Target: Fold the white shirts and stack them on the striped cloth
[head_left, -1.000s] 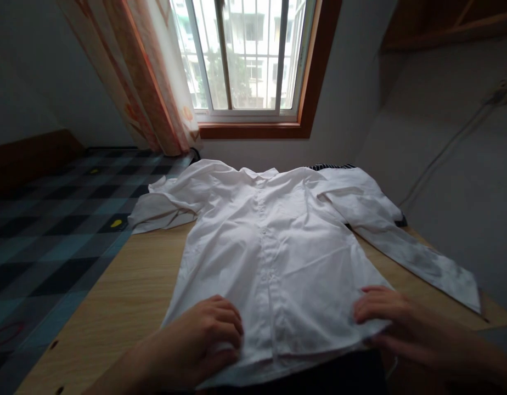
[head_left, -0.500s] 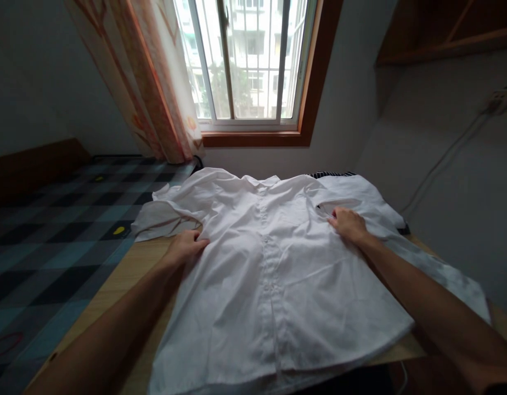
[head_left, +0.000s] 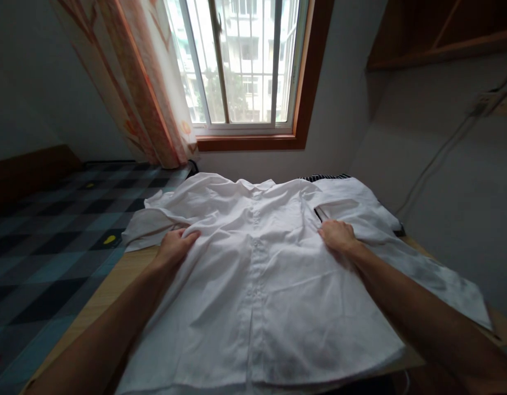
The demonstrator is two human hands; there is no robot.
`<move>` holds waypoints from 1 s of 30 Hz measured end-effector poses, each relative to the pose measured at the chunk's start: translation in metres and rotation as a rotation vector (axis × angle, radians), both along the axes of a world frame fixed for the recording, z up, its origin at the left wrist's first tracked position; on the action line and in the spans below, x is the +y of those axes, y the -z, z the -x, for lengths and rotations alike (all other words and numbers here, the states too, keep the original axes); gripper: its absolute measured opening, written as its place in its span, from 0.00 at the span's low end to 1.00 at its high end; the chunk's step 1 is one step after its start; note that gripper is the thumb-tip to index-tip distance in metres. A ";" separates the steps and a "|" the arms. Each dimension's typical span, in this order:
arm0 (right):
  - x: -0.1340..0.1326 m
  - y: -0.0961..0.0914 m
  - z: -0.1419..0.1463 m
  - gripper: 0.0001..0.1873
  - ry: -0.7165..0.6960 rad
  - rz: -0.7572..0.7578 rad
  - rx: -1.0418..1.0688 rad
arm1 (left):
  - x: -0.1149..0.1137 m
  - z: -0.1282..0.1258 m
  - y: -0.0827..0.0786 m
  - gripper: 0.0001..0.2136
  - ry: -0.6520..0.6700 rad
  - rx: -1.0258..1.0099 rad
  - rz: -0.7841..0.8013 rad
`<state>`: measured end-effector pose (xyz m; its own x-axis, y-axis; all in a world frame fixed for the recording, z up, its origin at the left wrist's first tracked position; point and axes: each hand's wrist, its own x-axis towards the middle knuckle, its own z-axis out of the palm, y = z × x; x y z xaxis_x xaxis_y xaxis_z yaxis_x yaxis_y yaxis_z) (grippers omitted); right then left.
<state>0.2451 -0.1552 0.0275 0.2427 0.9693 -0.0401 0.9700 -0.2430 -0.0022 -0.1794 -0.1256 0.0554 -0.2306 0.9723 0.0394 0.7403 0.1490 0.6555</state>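
- White shirt (head_left: 212, 307) lies spread, buttoned front up, on the wooden table (head_left: 113, 280), its collar (head_left: 257, 185) toward the window (head_left: 241, 71).
- Left hand (head_left: 175, 245) clamps the shirt's side edge below one sleeve (head_left: 144, 224), thumb on top.
- Right hand (head_left: 338, 236) grips the opposite side edge; the other sleeve (head_left: 434, 280) stretches out beyond it.
- Checked bedding (head_left: 51, 247) lies left of the table.

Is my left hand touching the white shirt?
Touching: the head view shows the left hand pinching the white shirt at its side, thumb on the fabric.
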 end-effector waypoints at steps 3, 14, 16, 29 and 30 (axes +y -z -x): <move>0.009 -0.008 -0.013 0.18 0.044 -0.096 0.111 | 0.001 0.006 0.001 0.17 0.072 0.018 -0.076; 0.069 -0.042 -0.038 0.22 0.215 -0.500 0.095 | 0.042 -0.026 -0.015 0.23 -0.068 0.439 -0.327; 0.075 -0.033 -0.035 0.21 0.161 -0.416 0.060 | 0.048 -0.035 -0.006 0.22 -0.086 0.541 -0.217; -0.003 -0.016 0.072 0.13 -0.334 -0.438 0.118 | -0.012 -0.101 -0.022 0.11 0.556 0.576 -0.235; -0.014 -0.014 0.086 0.14 -0.376 -0.363 0.153 | -0.020 -0.111 -0.017 0.10 0.670 0.562 -0.154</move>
